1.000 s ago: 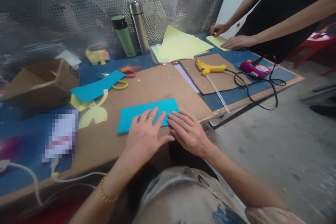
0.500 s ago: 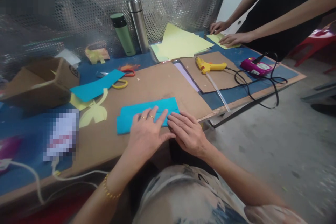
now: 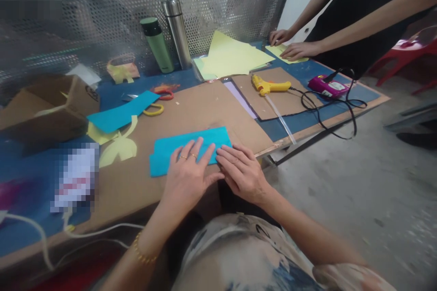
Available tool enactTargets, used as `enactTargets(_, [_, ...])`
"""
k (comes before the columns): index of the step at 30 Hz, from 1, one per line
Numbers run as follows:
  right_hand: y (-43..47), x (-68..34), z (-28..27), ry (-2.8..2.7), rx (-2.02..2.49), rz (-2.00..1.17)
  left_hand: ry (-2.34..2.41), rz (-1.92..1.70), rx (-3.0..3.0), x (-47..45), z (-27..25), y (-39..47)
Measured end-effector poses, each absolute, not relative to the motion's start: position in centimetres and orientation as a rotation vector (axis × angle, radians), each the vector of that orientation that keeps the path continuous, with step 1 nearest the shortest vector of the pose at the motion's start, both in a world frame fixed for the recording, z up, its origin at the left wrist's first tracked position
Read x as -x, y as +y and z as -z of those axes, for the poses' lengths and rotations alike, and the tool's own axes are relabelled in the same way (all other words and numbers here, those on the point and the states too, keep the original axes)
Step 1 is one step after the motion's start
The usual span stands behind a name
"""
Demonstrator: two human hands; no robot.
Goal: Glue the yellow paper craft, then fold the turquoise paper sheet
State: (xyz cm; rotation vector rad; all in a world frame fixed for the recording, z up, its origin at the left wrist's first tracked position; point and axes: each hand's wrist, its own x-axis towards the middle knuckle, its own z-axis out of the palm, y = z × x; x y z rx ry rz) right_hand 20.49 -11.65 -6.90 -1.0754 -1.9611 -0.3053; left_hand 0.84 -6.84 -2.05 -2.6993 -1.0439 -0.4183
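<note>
So the blue paper [image 3: 175, 141] is lying on the near part of the big cardboard sheet [image 3: 201, 107], with the left hand [image 3: 186, 168] open and resting on it, fingers spread. The right hand [image 3: 242, 170] is at its near right corner, fingers straight, can't tell if it's pinching. Yellow glue gun [image 3: 275, 87] sits farther right.

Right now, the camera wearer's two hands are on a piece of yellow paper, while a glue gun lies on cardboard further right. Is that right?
Not quite: the head view shows the left hand and right hand on blue paper, not yellow. The glue gun does lie on cardboard further right.
</note>
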Motion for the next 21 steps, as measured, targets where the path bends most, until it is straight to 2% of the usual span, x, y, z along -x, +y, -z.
enactTargets(6, [-11.63, -20.32, 6.95, -1.938, 1.081, 0.304, -0.999, 0.503, 2.697, -1.29, 1.53, -6.22])
enactTargets(21, [-11.63, -20.99, 6.55, -2.025, 1.089, 0.277, -1.056, 0.427, 2.675, -1.30, 2.33, -6.82])
